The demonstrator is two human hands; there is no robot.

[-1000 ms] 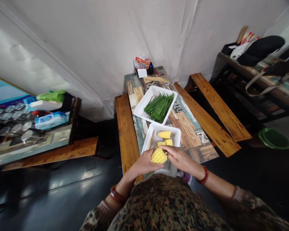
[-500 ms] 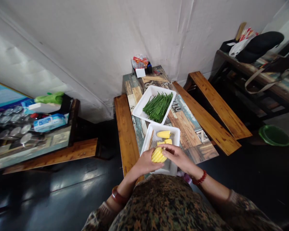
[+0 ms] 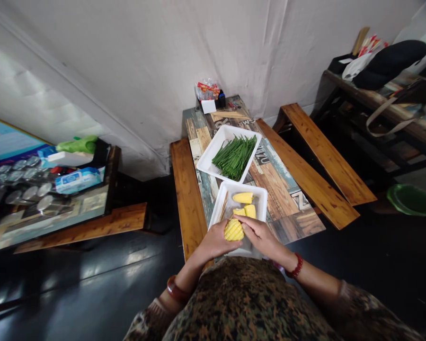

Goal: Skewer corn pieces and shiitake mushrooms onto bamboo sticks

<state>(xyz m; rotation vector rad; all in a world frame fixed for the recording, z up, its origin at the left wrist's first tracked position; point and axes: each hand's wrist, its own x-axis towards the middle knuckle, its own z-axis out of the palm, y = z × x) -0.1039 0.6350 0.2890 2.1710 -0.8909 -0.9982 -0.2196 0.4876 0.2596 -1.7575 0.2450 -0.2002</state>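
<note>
Held corn piece [image 3: 234, 229]: bright yellow, kernels plump and tightly set in neat rows, paler lines between them; short, thick, rounded in outline as seen from above. It is held up over the near part of a white tray [image 3: 264, 203], close to the wearer's body.

Left hand [image 3: 215, 240] clamped on it from the left, thumb along the near side, fingers curled behind. Right hand [image 3: 263, 238] bent against its right side, fingertips at the kernels; whether those fingers pinch anything cannot be told. The hands are close together, the corn between them.

In the tray beyond: one tapered corn length [image 3: 243, 197] lying on its side, smooth yellow, narrowing leftward; two blockier corn chunks [image 3: 250, 211] just nearer, partly hidden by the right hand. Thin wooden sticks [image 3: 223, 208] lie along the tray's left side.

Just past it, a second white tray [image 3: 206, 162] bears long, dark green stalks [image 3: 234, 157], piled aslant. Both trays stand on a patchwork wood-print table [image 3: 277, 189].
</note>
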